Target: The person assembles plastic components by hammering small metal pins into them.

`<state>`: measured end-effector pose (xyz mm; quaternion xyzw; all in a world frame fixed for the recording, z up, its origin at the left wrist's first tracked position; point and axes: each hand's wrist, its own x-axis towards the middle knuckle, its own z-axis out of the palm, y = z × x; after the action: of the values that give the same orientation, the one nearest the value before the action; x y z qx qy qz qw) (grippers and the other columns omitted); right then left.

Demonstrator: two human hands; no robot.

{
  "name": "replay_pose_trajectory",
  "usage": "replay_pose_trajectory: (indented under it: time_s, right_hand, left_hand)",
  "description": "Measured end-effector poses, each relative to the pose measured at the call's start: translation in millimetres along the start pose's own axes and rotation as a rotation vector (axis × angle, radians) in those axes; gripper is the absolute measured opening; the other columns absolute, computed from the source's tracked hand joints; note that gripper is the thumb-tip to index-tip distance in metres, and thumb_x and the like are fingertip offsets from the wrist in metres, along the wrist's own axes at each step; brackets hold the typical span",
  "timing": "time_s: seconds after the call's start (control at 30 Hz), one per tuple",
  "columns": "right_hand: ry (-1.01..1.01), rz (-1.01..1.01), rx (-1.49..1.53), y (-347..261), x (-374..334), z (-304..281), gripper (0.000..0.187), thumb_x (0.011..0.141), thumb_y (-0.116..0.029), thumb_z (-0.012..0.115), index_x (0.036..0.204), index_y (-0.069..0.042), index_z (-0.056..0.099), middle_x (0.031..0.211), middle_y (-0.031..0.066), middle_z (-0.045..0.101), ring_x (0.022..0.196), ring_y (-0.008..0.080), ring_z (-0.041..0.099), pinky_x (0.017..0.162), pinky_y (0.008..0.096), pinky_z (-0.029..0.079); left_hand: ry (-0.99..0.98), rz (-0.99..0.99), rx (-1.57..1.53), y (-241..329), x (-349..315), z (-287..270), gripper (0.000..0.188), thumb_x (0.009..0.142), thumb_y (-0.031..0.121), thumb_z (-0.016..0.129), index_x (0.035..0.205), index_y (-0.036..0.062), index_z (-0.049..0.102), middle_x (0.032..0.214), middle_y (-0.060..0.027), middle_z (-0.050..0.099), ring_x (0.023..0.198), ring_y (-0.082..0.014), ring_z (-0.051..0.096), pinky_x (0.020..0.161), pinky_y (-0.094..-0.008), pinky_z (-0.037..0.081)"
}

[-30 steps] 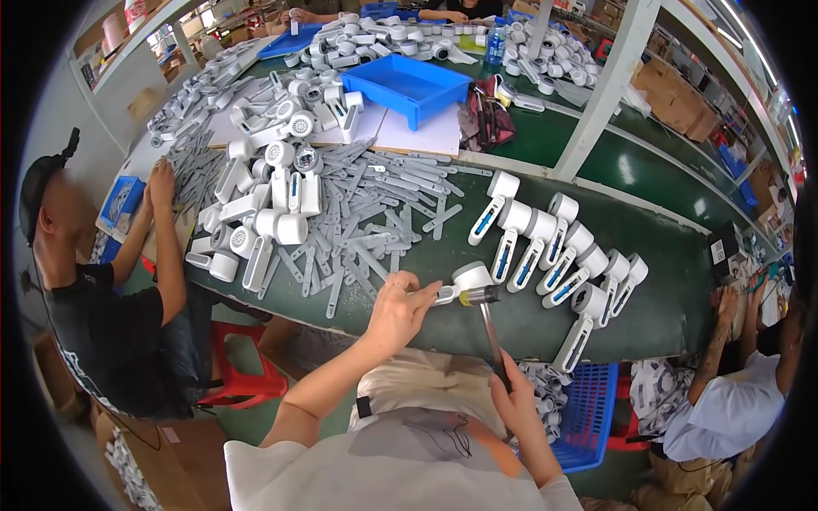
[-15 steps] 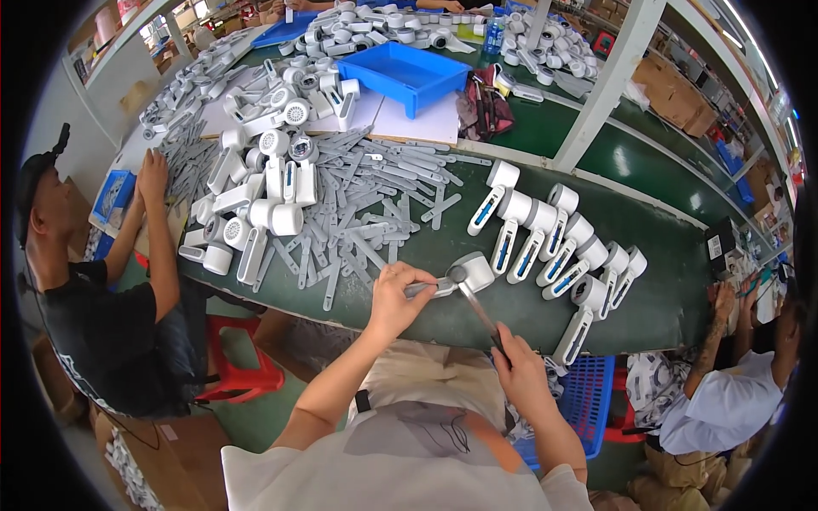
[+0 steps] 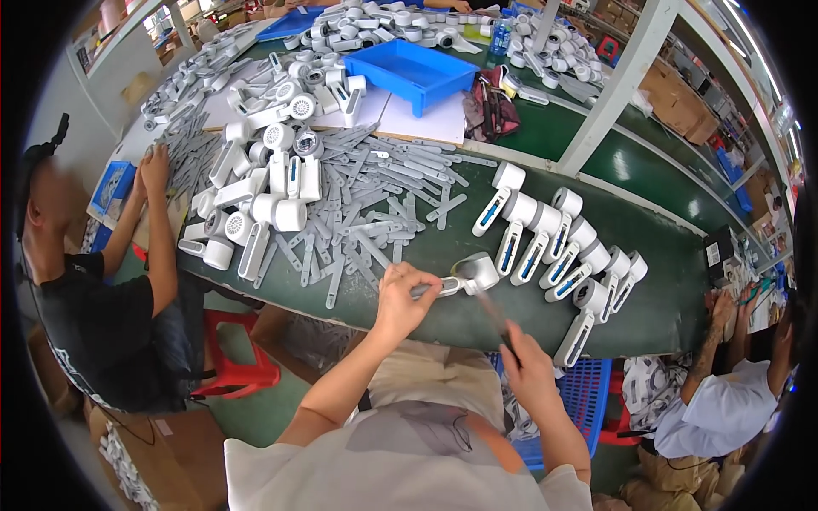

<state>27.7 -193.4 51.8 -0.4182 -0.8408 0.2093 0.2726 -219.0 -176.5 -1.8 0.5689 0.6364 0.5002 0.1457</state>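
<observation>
Left hand [image 3: 405, 300] is seen, in the head view, with thumb and fingers pinched closed on the handle end of a white unit [image 3: 486, 272]; whether a loose grey strip is also pinched there cannot be told. The unit is laid on the green desk [image 3: 669, 298], its round head turned toward the right, between the grey strips [image 3: 336, 281] and a slanting row of similar units [image 3: 546, 219] with blue inlays. A hammer [image 3: 492, 315] is gripped by the right hand [image 3: 530, 368], fingers wrapped around its dark handle; its head is blurred over the unit near the joint of handle and round part, and contact cannot be confirmed.

Fingertips could be struck if a blow were landed short, since the unit is pinched close to the hammer's head. The round part could be rolled or twisted under an off-centre tap, as only the handle end is held. The casing could be marked or cracked by too hard a hit. By a wide swing, the nearest units of the row could be knocked, and those close to the desk's near edge might be tipped toward the blue basket [image 3: 594, 400] below.
</observation>
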Motion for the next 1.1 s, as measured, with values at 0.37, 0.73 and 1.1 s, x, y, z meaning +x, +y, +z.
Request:
replay_pose_trajectory:
  time_s: [0.37,0.73,1.1]
  right_hand:
    - [-0.212,0.103,0.045,-15,0,9,0.041,0.087,-0.006,0.061,0.127,-0.002,0.051,0.087,0.0189,0.058,0.075,0.0351,0.059,0.067,0.0397,0.048]
    - [-0.148,0.013,0.105,-19,1,19,0.041,0.087,-0.007,0.06,0.128,-0.002,0.051,0.085,0.018,0.058,0.072,0.0369,0.059,0.062,0.041,0.047]
    - [-0.225,-0.023,0.036,-26,8,34,0.039,0.087,-0.009,0.059,0.125,-0.003,0.053,0.087,0.021,0.06,0.077,0.0402,0.06,0.066,0.044,0.048]
  left_hand:
    - [-0.091,0.207,0.154,-22,-9,-32,0.031,0.065,0.017,0.081,0.092,0.0065,0.069,0.084,-0.0086,0.063,0.085,-0.0285,0.057,0.079,-0.0385,0.043]
    - [0.002,0.204,0.148,-23,-8,-23,0.036,0.064,0.018,0.082,0.096,0.0078,0.068,0.083,-0.0035,0.065,0.084,-0.0231,0.057,0.075,-0.0368,0.042]
    - [0.066,0.106,-0.084,-34,-11,-20,0.052,0.058,0.005,0.08,0.106,0.0044,0.058,0.083,-0.0085,0.064,0.066,-0.0276,0.06,0.063,-0.0365,0.05]
